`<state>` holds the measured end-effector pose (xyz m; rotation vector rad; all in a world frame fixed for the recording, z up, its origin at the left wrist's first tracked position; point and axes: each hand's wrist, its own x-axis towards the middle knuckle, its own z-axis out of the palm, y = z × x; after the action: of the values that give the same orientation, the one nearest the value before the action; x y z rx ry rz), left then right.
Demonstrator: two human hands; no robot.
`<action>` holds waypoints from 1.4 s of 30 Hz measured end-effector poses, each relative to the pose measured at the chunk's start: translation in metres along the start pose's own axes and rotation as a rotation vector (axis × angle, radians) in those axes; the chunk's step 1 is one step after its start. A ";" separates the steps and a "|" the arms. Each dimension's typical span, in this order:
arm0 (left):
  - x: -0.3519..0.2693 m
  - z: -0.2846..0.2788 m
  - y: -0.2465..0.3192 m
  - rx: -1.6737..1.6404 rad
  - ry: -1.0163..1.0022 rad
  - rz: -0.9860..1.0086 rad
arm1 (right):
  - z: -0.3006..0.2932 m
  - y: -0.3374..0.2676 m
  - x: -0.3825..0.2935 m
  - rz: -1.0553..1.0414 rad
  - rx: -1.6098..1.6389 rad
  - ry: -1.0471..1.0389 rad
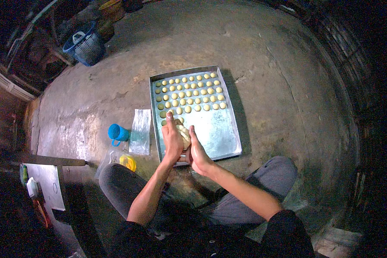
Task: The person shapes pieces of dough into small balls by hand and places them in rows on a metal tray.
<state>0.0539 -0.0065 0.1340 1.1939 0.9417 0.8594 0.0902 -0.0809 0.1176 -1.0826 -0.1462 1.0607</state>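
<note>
My left hand (173, 140) is closed around a pale lump of dough (184, 136), its thumb pointing away from me. Against the lump's right side rests my right hand (198, 154), palm inward and fingers partly hidden beneath. Both hands are above the near left part of a rectangular metal tray (237, 151). Rows of small round dough balls (188, 109) fill the far part of the tray, and a shorter row lies near my left thumb. What is under my hands in the tray is hidden.
Left of the tray, a clear plastic sheet (140, 132) and a blue plastic mug (118, 133) lie on the concrete floor (271, 113). A yellow plastic item (128, 163) sits by my left knee. A blue basket (87, 48) stands far left; a wooden beam (67, 160) juts in nearer.
</note>
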 end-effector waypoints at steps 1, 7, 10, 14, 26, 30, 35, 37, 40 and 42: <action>-0.002 0.001 0.002 0.039 0.029 0.042 | 0.000 -0.007 0.000 0.121 0.126 -0.020; -0.012 0.028 0.003 0.760 -0.444 0.879 | -0.066 -0.053 0.054 0.167 0.216 -0.037; -0.019 0.039 0.008 0.437 -0.473 0.647 | -0.061 -0.077 0.069 0.094 0.122 0.219; -0.002 0.033 -0.002 -0.108 -0.277 0.102 | -0.034 -0.094 0.035 -0.388 -0.754 0.116; 0.025 0.035 -0.002 -0.504 -0.312 -0.557 | -0.034 -0.086 0.028 -1.082 -1.341 -0.153; 0.045 0.028 -0.025 -0.506 -0.196 -0.452 | -0.028 -0.094 0.029 -0.706 -0.887 -0.166; 0.038 0.020 -0.005 -0.453 -0.150 -0.546 | -0.045 -0.082 0.048 -0.060 -0.498 -0.087; 0.031 0.035 0.000 -0.420 -0.014 -0.417 | -0.043 -0.068 0.047 0.171 -0.363 -0.098; 0.031 0.040 0.001 -0.541 0.009 -0.331 | -0.034 -0.049 0.038 0.392 0.096 -0.127; 0.027 0.049 -0.003 -0.299 0.008 -0.127 | -0.038 -0.044 0.045 0.413 0.251 -0.154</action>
<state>0.1096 -0.0003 0.1329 0.8653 0.8517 0.8691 0.1634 -0.0741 0.1154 -0.8192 0.0917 1.4916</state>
